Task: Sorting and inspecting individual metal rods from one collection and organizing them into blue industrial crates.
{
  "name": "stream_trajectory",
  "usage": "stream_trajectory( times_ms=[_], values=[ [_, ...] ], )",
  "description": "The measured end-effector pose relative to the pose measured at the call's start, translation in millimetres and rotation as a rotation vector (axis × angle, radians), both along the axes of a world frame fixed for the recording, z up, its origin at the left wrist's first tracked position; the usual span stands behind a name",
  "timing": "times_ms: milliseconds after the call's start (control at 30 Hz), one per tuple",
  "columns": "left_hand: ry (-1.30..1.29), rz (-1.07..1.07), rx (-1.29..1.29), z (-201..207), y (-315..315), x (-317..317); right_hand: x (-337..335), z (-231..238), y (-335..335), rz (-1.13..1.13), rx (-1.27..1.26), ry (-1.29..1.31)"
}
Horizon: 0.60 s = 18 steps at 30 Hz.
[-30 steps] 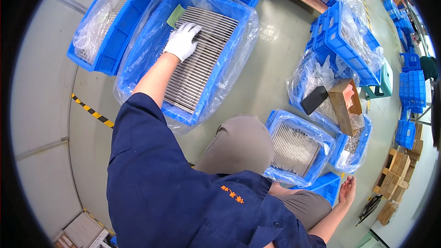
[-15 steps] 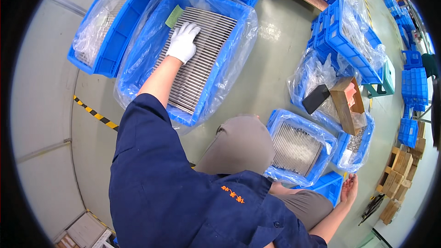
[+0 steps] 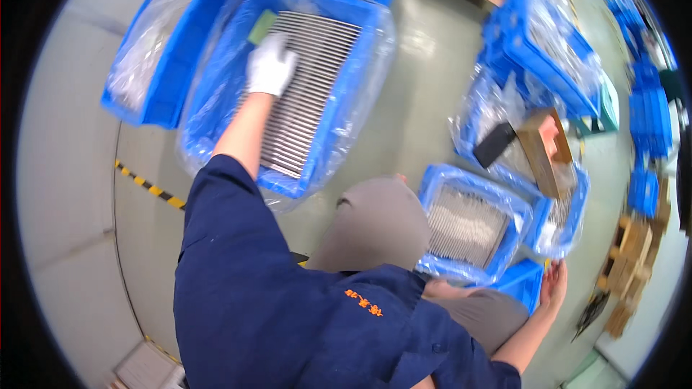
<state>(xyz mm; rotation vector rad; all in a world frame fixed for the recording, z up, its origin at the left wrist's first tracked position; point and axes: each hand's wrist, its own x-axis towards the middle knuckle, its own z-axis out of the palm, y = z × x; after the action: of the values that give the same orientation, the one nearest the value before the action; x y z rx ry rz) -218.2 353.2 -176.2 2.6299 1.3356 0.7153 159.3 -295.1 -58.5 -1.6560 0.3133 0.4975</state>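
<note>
My left hand [image 3: 272, 67], in a white glove, rests on the left part of a layer of thin metal rods [image 3: 310, 94]. Motion blurs its fingers, but they look spread and laid over the rods. The rods lie side by side in a blue crate [image 3: 344, 97] lined with clear plastic. A green piece [image 3: 262, 27] sits at the crate's far left, just beyond the glove. At the lower right is my bare right hand [image 3: 553, 284], its fingers loosely extended beside a blue crate [image 3: 522, 281] on the floor. I make out nothing in it.
Another lined crate of rods [image 3: 468, 227] stands right of my knee. Behind it, a cardboard box [image 3: 544, 151] and a black object [image 3: 494, 145] lie over plastic-wrapped crates. A blue crate with plastic [image 3: 162, 43] is at the far left. Wooden pallets [image 3: 626, 266] stand at the right.
My gloved left hand has slid left across the rods, toward the crate's left wall. My right hand has shifted slightly, and its fingers have straightened. The view has moved a little.
</note>
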Motion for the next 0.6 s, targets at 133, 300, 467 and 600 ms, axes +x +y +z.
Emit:
stream_trajectory(
  times_ms=[133,300,467,600],
  values=[
    [0.388,0.339,-0.341,-23.0,74.0,-67.5,-5.6,-3.0,37.8,0.068,0.068,0.035],
    [0.274,0.278,-0.363,1.1,58.3,-34.4,-28.6,26.6,73.6,0.034,0.185,0.029],
    [-0.100,-0.187,-0.348,72.1,-16.5,65.4,-29.9,42.2,102.2,0.213,0.491,-0.031],
    [-0.214,-0.800,-0.393,153.6,-178.4,200.1,-35.1,56.7,98.5,0.224,0.571,-0.133]
  ],
)
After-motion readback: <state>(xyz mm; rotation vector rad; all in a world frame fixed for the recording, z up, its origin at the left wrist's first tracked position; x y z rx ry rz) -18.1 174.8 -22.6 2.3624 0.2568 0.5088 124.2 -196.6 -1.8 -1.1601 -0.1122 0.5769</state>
